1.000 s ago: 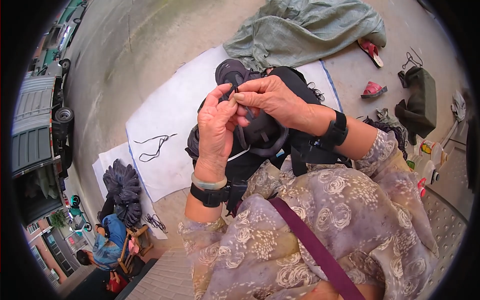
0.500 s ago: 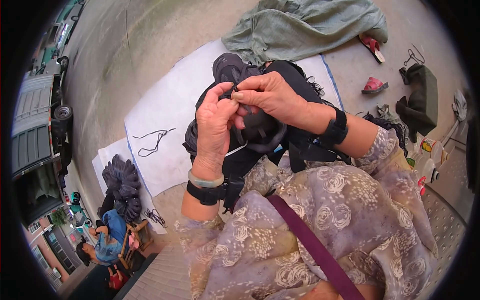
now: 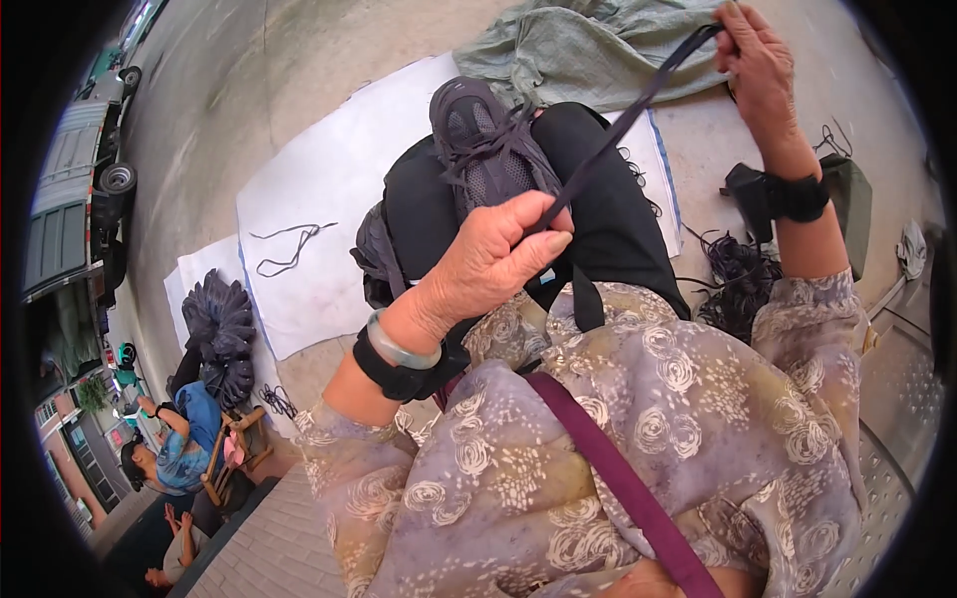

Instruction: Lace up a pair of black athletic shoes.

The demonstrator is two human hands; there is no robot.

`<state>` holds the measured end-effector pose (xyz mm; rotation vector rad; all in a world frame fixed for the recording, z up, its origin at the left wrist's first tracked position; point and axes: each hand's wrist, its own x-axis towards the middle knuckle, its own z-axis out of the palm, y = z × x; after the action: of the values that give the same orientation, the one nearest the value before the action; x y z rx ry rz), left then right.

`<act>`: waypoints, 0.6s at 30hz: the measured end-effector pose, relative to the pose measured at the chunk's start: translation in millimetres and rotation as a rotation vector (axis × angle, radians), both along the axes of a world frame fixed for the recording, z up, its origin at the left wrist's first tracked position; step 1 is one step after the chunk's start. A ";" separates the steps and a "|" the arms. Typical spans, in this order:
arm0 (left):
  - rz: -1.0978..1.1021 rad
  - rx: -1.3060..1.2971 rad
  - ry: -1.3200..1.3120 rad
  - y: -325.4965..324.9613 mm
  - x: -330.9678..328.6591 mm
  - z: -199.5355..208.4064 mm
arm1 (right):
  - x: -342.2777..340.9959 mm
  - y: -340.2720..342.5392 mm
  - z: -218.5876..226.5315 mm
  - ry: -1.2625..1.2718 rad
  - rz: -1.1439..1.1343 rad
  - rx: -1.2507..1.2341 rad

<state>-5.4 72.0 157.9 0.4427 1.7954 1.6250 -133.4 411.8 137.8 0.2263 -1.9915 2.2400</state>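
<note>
A dark grey lace-up shoe, toe pointing away from me, lies on my lap between my black-clad legs. A flat dark shoelace is drawn out in a slanting line above my right leg. My left hand pinches its lower part close to the shoe's heel end and partly covers the shoe. High at the upper right, my right hand is closed on the lace's other end. Whether this lace joins the shoe is hidden behind my left hand.
A loose dark lace lies on the white sheet. A tangle of dark laces sits at the right, and a dark bundle at the left. Green cloth lies beyond. Two people sit at lower left; a truck stands farther left.
My hands were together over the shoe; now my right hand has swung up and right, stretching the lace. My left hand has come lower and nearer, and more of the shoe shows.
</note>
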 end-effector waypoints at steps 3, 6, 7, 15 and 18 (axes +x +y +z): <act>-0.063 0.044 0.190 -4.0 8.7 -26.4 | -17.0 70.3 -13.3 -0.037 -0.578 0.342; -0.067 -0.110 0.383 -1.8 4.9 -33.1 | -29.9 132.6 -40.6 -0.114 -0.782 0.764; -0.065 -0.106 0.381 -1.5 0.7 -38.4 | -32.0 142.7 -46.0 -0.114 -0.781 0.768; -0.491 0.293 0.302 26.1 20.6 11.2 | -33.0 128.2 -76.9 0.110 -0.810 1.235; -0.495 0.142 0.177 11.4 4.5 21.4 | -35.6 132.0 -71.8 0.042 -0.833 1.184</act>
<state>-0.9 83.5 179.3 1.0345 1.5334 1.3934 -168.9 543.8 66.0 -0.3828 -2.4482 0.4538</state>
